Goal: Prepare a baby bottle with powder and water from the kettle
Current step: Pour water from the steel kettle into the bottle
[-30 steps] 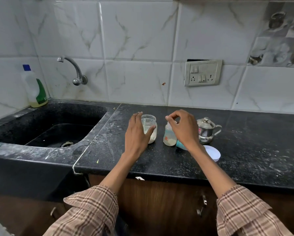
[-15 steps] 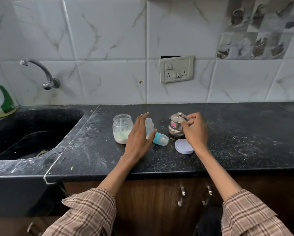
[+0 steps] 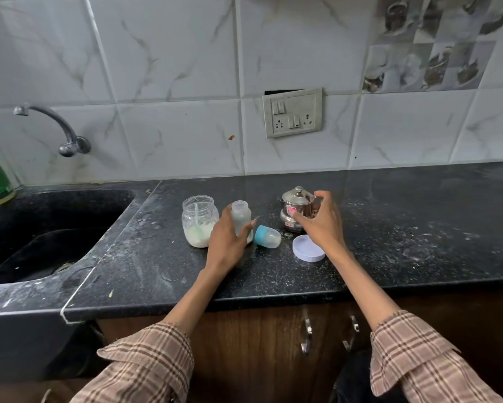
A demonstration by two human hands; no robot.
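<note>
1. Bottle (image 3: 241, 217): open, upright on the counter (image 3: 419, 228), between jar and kettle. Left hand (image 3: 230, 242) wraps its lower body, thumb on one side, fingers on the other. Powder level inside is hard to read through the cloudy wall.
2. Kettle (image 3: 295, 209): small steel pot, lid on, standing just right of the bottle. Right hand (image 3: 320, 225) is curled over its handle side, fingers part-closed; whether they have closed on the handle cannot be told.
3. Jar (image 3: 199, 221): open, powder at the bottom, a scoop standing in it, touching or just beside the left hand.
4. Cap (image 3: 267, 236): teat cover lying on its side between bottle and kettle.
5. Lid (image 3: 308, 248): white disc flat on the counter, under the right wrist.
6. Risk, pour: the bottle mouth is narrow; a fast tilt would likely send water over the left fingers.
7. Risk, kettle lid: it may slip off at a steep tilt.
8. Risk, clearance: lifting the kettle could nudge the cap, which may roll, or drag the lid.
9. Risk, jar: splashed water could wet the exposed powder.
</note>
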